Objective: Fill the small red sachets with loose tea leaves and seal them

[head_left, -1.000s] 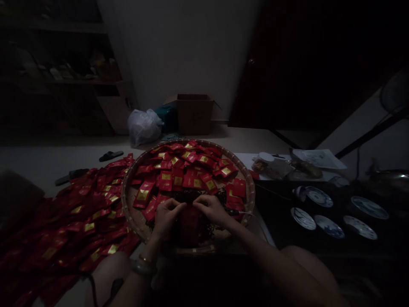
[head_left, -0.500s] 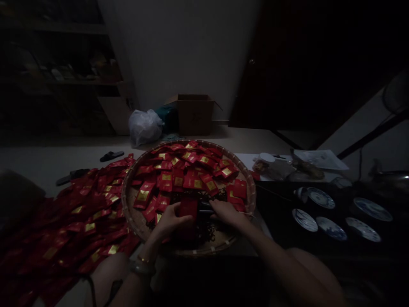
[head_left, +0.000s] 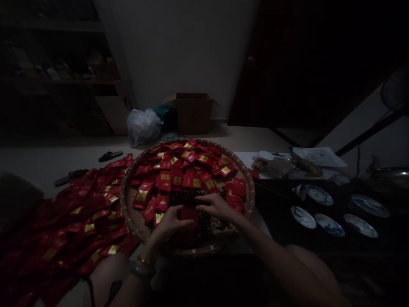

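My left hand is closed around the left side of a red packet, held upright over the near part of a round woven tray. At the packet's top right is my right hand, thumb and fingers bent together; what they grip is too dark to make out. Loose dark leaf-like bits lie in the tray under and beside the packet. Many red packets with gold labels fill its far half.
A large heap of red packets covers the floor at left, near dark slippers. Blue-and-white plates lie on a dark surface at right. Bags and a white-lidded jar stand behind them. A cardboard box and plastic bag are by the wall.
My right hand has moved left and slightly up to the packet's top. The dark, shiny-edged object seen between packet and right hand no longer shows clearly. My left hand stays on the packet.
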Tool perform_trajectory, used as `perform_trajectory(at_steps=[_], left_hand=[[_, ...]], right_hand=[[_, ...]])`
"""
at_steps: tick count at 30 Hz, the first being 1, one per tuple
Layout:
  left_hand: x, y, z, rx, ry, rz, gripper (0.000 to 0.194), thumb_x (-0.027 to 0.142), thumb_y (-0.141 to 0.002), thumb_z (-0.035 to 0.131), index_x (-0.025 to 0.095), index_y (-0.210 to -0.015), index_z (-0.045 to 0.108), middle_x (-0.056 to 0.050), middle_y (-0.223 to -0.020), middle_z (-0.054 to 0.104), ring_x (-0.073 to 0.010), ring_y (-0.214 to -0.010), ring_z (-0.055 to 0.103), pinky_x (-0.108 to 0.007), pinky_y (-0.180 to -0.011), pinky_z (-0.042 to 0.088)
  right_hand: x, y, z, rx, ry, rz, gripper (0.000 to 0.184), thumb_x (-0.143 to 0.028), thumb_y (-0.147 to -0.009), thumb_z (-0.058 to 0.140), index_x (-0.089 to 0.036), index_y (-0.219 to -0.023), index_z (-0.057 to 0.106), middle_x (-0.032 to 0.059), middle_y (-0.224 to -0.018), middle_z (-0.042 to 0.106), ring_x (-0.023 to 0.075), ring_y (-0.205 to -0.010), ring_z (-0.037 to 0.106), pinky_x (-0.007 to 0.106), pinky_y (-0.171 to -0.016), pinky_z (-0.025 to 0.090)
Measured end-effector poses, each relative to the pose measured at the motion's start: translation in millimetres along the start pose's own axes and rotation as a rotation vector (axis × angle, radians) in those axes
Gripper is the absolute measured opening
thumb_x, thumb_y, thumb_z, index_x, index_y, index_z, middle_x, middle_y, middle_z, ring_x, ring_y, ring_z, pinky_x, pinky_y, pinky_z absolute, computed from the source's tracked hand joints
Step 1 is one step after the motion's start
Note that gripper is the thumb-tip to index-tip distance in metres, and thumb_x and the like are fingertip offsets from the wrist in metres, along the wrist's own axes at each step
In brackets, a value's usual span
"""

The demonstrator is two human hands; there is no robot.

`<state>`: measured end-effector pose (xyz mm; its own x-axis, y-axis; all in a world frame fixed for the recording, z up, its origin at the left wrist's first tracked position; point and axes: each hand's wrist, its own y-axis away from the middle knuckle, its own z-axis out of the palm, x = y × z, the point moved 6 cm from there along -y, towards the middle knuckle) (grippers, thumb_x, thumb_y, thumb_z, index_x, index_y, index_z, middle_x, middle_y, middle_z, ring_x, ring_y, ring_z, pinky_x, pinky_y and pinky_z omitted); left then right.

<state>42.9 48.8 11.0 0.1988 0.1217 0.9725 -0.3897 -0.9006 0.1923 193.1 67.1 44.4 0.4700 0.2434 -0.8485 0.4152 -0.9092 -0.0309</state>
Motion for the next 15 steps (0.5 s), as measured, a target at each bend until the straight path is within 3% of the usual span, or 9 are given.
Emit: perform_trajectory(at_steps=[4, 8, 12, 15], left_hand=[[6.2, 0.1, -0.4, -0.011, -0.009, 0.019, 0.036, 0.027, -0.059, 0.072, 0.013, -0.093, 0.069, -0.005, -0.087, 0.074, -0.0232, -0.079, 0.067, -0.033, -0.073, 0.052], [11.2, -0.7, -4.9, 0.062, 0.033, 0.063, 0.036, 0.030, -0.061, 0.072, 0.016, -0.094, 0.071, -0.006, -0.095, 0.074, -0.0247, -0.089, 0.065, -0.035, -0.081, 0.051], [5.4, -2.2, -9.6, 0.130, 0.050, 0.014, 0.028, 0.031, -0.059, 0.071, 0.014, -0.082, 0.073, -0.005, -0.082, 0.075, -0.0246, -0.079, 0.066, -0.034, -0.073, 0.052], [6.6, -1.9, -15.9, 0.200, 0.009, 0.029, 0.025, 0.030, -0.057, 0.072, 0.014, -0.076, 0.073, -0.004, -0.075, 0.074, -0.0231, -0.073, 0.066, -0.031, -0.067, 0.052]], right_hand=[[5.8, 0.0, -0.8, 0.033, 0.012, 0.007, 0.038, -0.032, -0.073, 0.068, -0.018, -0.108, 0.068, 0.0095, -0.106, 0.069, 0.0284, -0.096, 0.065, 0.038, -0.083, 0.049], [2.4, 1.9, 3.2, 0.008, 0.033, -0.013, 0.032, -0.029, -0.074, 0.066, -0.019, -0.104, 0.070, 0.0061, -0.096, 0.073, 0.0269, -0.088, 0.067, 0.036, -0.079, 0.050], [-6.1, 2.5, 9.1, -0.071, 0.021, -0.051, 0.031, -0.031, -0.077, 0.063, -0.019, -0.105, 0.069, 0.0047, -0.096, 0.072, 0.0252, -0.090, 0.066, 0.035, -0.081, 0.048], [-1.9, 1.5, -1.2, -0.049, -0.032, -0.053, 0.042, -0.035, -0.074, 0.066, -0.018, -0.112, 0.062, 0.0056, -0.107, 0.067, 0.0229, -0.097, 0.062, 0.033, -0.085, 0.047]])
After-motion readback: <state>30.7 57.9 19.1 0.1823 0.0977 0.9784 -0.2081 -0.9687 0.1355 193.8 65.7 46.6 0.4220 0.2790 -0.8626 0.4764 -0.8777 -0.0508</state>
